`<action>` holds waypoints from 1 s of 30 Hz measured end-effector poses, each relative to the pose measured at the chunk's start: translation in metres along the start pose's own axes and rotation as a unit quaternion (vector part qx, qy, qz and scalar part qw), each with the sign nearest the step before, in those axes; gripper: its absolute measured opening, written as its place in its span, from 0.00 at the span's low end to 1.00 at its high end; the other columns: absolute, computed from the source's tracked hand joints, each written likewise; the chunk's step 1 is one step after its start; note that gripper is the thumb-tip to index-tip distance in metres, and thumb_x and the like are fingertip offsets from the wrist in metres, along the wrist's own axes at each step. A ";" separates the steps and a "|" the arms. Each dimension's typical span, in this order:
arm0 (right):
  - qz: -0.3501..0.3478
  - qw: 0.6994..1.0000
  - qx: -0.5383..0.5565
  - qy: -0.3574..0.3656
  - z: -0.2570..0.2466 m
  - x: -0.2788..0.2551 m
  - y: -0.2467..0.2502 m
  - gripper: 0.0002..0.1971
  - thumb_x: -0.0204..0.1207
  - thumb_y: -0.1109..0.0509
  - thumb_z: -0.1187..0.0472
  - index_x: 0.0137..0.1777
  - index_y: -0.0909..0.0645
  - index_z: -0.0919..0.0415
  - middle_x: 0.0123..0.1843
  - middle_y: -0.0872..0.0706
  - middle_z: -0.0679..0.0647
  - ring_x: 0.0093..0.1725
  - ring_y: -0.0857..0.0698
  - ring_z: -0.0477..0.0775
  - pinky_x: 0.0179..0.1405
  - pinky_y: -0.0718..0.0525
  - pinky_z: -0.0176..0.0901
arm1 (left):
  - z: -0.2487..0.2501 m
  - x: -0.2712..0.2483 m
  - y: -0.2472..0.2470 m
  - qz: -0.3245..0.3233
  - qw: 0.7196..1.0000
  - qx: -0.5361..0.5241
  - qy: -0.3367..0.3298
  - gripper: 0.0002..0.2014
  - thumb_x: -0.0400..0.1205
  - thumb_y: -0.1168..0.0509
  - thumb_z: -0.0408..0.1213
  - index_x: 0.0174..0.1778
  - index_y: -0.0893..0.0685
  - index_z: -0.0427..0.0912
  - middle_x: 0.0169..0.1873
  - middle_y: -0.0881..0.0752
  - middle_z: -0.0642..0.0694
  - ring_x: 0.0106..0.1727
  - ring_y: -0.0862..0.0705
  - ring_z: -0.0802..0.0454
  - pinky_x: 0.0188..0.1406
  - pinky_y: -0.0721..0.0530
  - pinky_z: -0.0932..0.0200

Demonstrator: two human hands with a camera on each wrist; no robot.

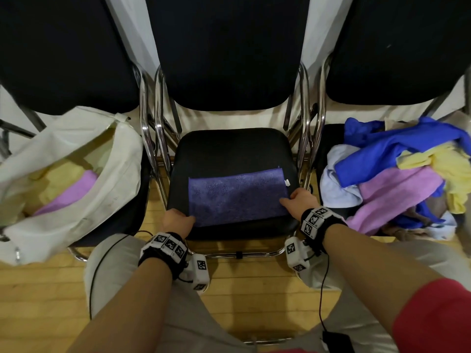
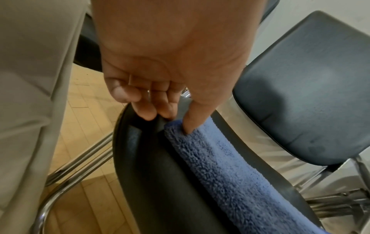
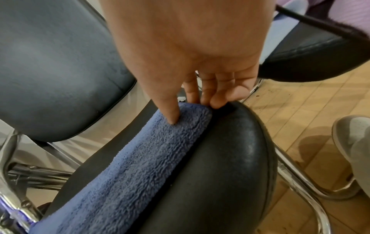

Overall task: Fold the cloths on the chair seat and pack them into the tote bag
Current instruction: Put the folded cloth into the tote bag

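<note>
Cloth (image 1: pixel 238 197) lies flat on the middle chair seat (image 1: pixel 229 146), long axis left to right; your left hand (image 1: pixel 175 220) and right hand (image 1: pixel 300 200) each pinch a near corner, equally close.

A person's two hands work a folded blue-purple cloth (image 1: pixel 238 196) lying flat on the black seat of the middle chair (image 1: pixel 229 149), at the centre of a row of three. The left hand (image 1: pixel 177 220) holds the cloth's near corner at 7 o'clock of the seat; the right hand (image 1: pixel 300 200) grips the opposite end at 4 o'clock. At 9 o'clock, a cream tote bag (image 1: pixel 84 200) stands open with yellow and pink cloths inside. At 3 o'clock, a loose pile of cloths (image 1: pixel 397 184) in blue, pink, yellow and pale blue covers the neighbouring seat. Tagged wrist bands ring both forearms above a wooden floor (image 1: pixel 38 301).
</note>
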State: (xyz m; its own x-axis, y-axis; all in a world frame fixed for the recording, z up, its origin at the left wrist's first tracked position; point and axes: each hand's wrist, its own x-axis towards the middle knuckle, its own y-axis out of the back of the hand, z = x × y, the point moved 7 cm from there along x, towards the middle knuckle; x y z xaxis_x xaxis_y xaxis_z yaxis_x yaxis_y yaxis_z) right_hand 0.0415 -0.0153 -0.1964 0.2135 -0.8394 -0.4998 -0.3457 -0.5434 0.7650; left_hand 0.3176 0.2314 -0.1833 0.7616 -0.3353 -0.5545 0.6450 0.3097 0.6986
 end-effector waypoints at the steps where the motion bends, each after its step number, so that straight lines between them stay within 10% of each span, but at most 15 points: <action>1: -0.001 1.000 -0.006 0.003 -0.003 0.001 -0.002 0.20 0.79 0.28 0.47 0.61 0.21 0.61 0.55 0.16 0.57 0.59 0.15 0.62 0.51 0.21 0.46 | 0.001 -0.001 0.000 0.001 1.000 0.000 -0.006 0.08 0.80 0.28 0.36 0.40 0.18 0.36 0.38 0.18 0.41 0.49 0.17 0.40 0.48 0.22 0.54; 5: -0.016 1.000 -0.025 0.007 -0.011 0.002 -0.007 0.18 0.80 0.29 0.48 0.56 0.16 0.63 0.54 0.12 0.60 0.54 0.14 0.62 0.45 0.22 0.45 | 0.001 0.003 -0.002 0.005 1.000 0.005 -0.011 0.12 0.81 0.28 0.39 0.54 0.12 0.33 0.51 0.12 0.37 0.58 0.14 0.38 0.55 0.19 0.52; 11: 0.014 0.998 0.060 -0.003 -0.014 0.003 0.010 0.09 0.74 0.26 0.57 0.38 0.16 0.63 0.40 0.13 0.59 0.41 0.16 0.59 0.40 0.20 0.45 | 0.005 0.007 -0.013 -0.023 1.000 0.016 -0.012 0.07 0.79 0.28 0.39 0.36 0.12 0.42 0.40 0.11 0.40 0.48 0.12 0.41 0.55 0.13 0.48; 19: -0.048 0.976 0.204 -0.059 -0.002 0.014 0.005 0.12 0.72 0.22 0.59 0.53 0.14 0.61 0.54 0.11 0.62 0.54 0.13 0.64 0.57 0.12 0.60 | 0.016 0.006 -0.013 -0.027 0.999 -0.015 -0.033 0.07 0.77 0.28 0.37 0.34 0.15 0.43 0.36 0.12 0.41 0.41 0.12 0.41 0.47 0.11 0.48; 24: -0.097 0.940 0.313 -0.091 -0.030 -0.004 0.004 0.04 0.78 0.28 0.68 0.43 0.18 0.60 0.46 0.16 0.61 0.42 0.16 0.60 0.35 0.16 0.49 | 0.032 0.010 -0.013 -0.040 0.991 -0.107 -0.072 0.03 0.80 0.32 0.36 0.42 0.14 0.43 0.38 0.11 0.40 0.38 0.12 0.43 0.42 0.11 0.49; 30: -0.104 0.953 0.284 0.011 -0.095 -0.027 -0.006 0.05 0.76 0.30 0.69 0.49 0.15 0.64 0.42 0.13 0.62 0.42 0.13 0.60 0.42 0.11 0.55 | 0.049 0.002 -0.032 -0.162 0.946 -0.274 -0.065 0.05 0.86 0.37 0.31 0.50 0.16 0.37 0.44 0.13 0.39 0.39 0.16 0.48 0.36 0.17 0.55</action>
State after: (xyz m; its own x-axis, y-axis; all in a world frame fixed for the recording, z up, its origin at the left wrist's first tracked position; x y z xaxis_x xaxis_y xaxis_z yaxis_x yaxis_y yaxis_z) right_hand 0.1248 0.0095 -0.1493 0.3480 -0.7176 -0.6032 -0.7310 -0.6106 0.3047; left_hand 0.2955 0.1768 -0.1849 0.5277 -0.5870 -0.6140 0.8056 0.5751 0.1426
